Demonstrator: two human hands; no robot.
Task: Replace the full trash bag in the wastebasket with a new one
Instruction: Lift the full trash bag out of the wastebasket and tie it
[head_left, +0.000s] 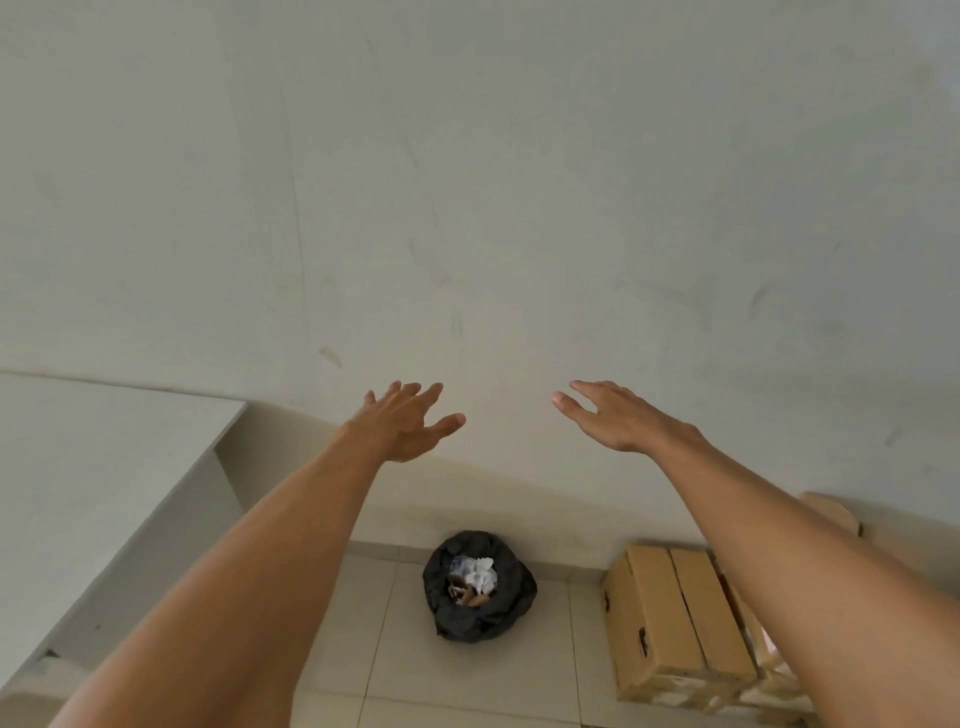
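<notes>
While all fingers lie straight and loosely spread, gripping nothing, the left hand (405, 423) and right hand (613, 415) hover palms down, apart, before the wall (467, 182). Both bare forearms reach forward. Below, between them: black trash bag (501, 618), mouth open, crumpled paper (480, 570) inside, on the tiled floor (467, 686); cardboard box (670, 618) to its right.

A person's bare left forearm (249, 561) and bare right forearm (810, 551), slender and uncovered from elbow to wrist. The left hand (402, 426) and right hand (615, 418) are bare too, with short nails; the right thumbnail shows pale.
</notes>
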